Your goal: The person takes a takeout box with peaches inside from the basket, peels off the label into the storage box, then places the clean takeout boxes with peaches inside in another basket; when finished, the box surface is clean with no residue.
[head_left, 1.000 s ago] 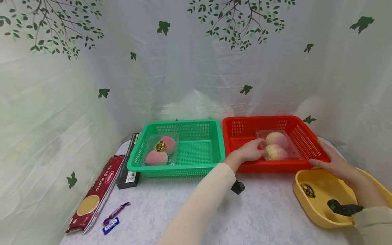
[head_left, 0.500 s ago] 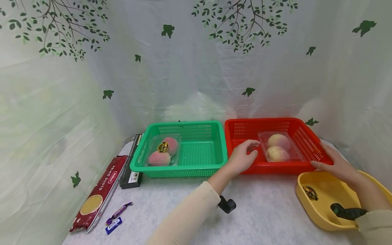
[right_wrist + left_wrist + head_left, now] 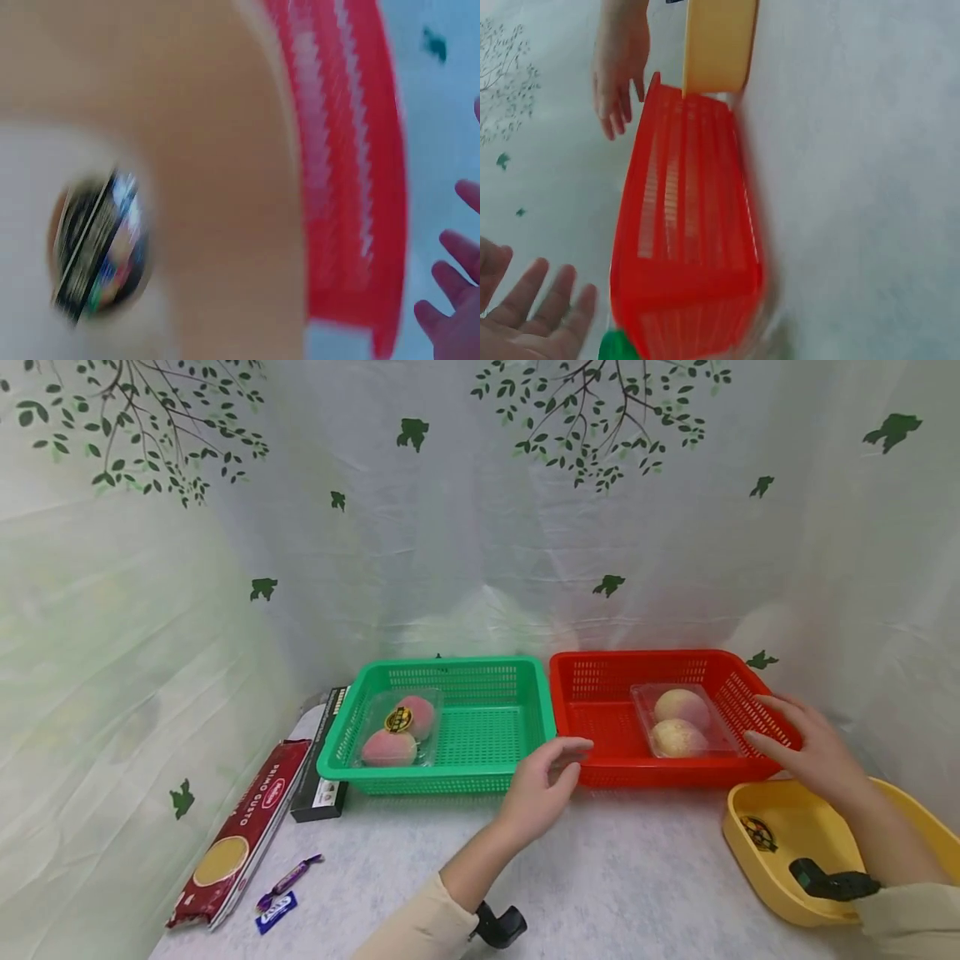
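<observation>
In the head view my left hand [image 3: 542, 787] hovers in front of the red basket [image 3: 600, 774], near its corner with the green basket [image 3: 450, 783]. Its fingers are loosely bent and hold nothing. My right hand [image 3: 813, 750] is raised at the red basket's right end, fingers spread and nothing in them. Inside the red basket sits a clear pack of two yellowish-pink peaches [image 3: 681, 737]. The green basket has a pack of two pinker peaches [image 3: 390, 747] with a black round sticker. In the left wrist view, spread fingers [image 3: 553, 300] show beside the red basket [image 3: 686, 225].
A yellow tub [image 3: 780, 893] with a round sticker stands under my right forearm. At left lie a dark red Primo Gusto pack [image 3: 240, 835], a long black box [image 3: 318, 793], a purple-wrapped candy [image 3: 288, 883] and a small blue-wrapped bar [image 3: 276, 912]. A leaf-printed curtain closes off the back.
My left hand has withdrawn from the peach pack in the red basket, back toward me and to the left. My right hand has lifted off that basket's right rim. The pack stays put.
</observation>
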Demonstrator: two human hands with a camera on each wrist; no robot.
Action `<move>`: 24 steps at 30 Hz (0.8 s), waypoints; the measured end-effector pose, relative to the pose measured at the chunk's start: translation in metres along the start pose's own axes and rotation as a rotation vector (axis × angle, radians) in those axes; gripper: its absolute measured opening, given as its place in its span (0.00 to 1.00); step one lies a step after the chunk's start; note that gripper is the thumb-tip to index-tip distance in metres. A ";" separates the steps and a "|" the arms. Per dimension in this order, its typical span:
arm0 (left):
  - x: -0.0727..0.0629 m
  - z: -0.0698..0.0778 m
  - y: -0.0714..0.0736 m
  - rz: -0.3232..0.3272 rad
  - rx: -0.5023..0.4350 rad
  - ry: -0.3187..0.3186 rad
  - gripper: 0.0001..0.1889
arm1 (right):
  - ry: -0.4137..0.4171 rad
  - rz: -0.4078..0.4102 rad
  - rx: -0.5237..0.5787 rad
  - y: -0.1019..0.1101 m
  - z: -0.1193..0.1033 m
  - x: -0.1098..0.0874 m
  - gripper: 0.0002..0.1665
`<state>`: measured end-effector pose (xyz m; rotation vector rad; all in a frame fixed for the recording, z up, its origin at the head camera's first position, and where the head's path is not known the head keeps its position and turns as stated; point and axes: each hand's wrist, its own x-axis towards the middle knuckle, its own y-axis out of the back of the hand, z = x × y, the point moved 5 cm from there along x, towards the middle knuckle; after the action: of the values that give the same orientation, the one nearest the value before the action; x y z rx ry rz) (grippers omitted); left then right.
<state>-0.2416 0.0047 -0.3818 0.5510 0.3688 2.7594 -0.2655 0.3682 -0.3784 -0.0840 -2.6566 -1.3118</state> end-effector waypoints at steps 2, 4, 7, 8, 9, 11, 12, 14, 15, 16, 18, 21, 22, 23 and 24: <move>-0.007 0.000 0.014 0.066 -0.003 -0.038 0.17 | 0.020 0.021 0.017 -0.002 -0.020 0.000 0.45; -0.013 -0.001 0.030 0.144 0.000 -0.081 0.18 | 0.053 0.035 0.038 -0.005 -0.040 0.000 0.44; -0.022 -0.003 0.056 0.257 0.009 -0.126 0.18 | 0.127 0.060 0.078 -0.012 -0.075 0.000 0.40; -0.024 -0.004 0.064 0.292 0.021 -0.143 0.17 | 0.150 0.062 0.093 -0.015 -0.086 0.000 0.39; -0.026 -0.005 0.073 0.324 0.036 -0.155 0.17 | 0.175 0.065 0.108 -0.019 -0.096 0.000 0.38; -0.030 -0.008 0.090 0.393 0.070 -0.166 0.17 | 0.224 0.061 0.152 -0.028 -0.116 0.001 0.36; -0.032 -0.010 0.099 0.425 0.088 -0.168 0.17 | 0.241 0.054 0.169 -0.033 -0.124 0.002 0.35; -0.035 -0.014 0.116 0.485 0.117 -0.166 0.17 | 0.272 0.031 0.197 -0.044 -0.140 0.005 0.35; -0.036 -0.017 0.124 0.512 0.130 -0.161 0.16 | 0.284 0.015 0.218 -0.051 -0.147 0.006 0.35; -0.038 -0.019 0.132 0.538 0.140 -0.154 0.16 | 0.291 0.002 0.225 -0.057 -0.153 0.008 0.35; -0.040 -0.024 0.148 0.581 0.164 -0.133 0.15 | 0.302 -0.025 0.245 -0.069 -0.162 0.010 0.36; -0.044 -0.033 0.170 0.637 0.192 -0.078 0.14 | 0.307 -0.073 0.304 -0.089 -0.173 0.015 0.36; -0.046 -0.036 0.177 0.658 0.205 -0.053 0.15 | 0.310 -0.083 0.313 -0.095 -0.177 0.016 0.36; -0.048 -0.040 0.185 0.679 0.214 -0.030 0.15 | 0.317 -0.097 0.336 -0.101 -0.181 0.018 0.36; -0.050 -0.044 0.192 0.701 0.229 -0.005 0.15 | 0.321 -0.111 0.357 -0.107 -0.185 0.020 0.35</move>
<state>-0.2621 -0.1972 -0.3785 0.8837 0.5876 3.4018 -0.2741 0.1557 -0.3482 0.2993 -2.5907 -0.7764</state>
